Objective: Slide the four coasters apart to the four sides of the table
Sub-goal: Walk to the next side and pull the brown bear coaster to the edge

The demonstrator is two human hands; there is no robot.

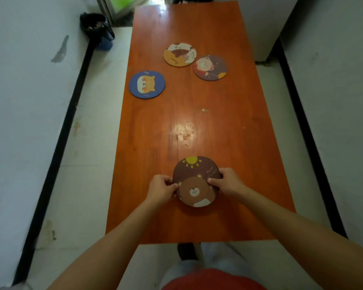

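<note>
**Both hands on the bear coaster at the near end of the desk**

The left hand (162,188) and right hand (228,183) pinch the brown coaster (196,181) from either side, thumbs lying on its face and fingers curled at its rim. It sits between the two hands, near the desk's (228,143) closest edge, and carries a bear's face with a yellow sun above. Faint lettering runs by the right thumb, too small to read.

Well beyond the hands lie the other three coasters. The blue coaster (147,84), printed with an orange cat-like face, rests ahead and to the left, close to the desk's left edge. Farther off, ahead of the hands, the yellow coaster (180,54) and the purple coaster (210,68) lie just beside each other, rims touching or almost so; which, I cannot tell.

Far ahead and left of the left hand, on the floor by the wall, stands a dark bin (94,24) with unclear contents.
</note>
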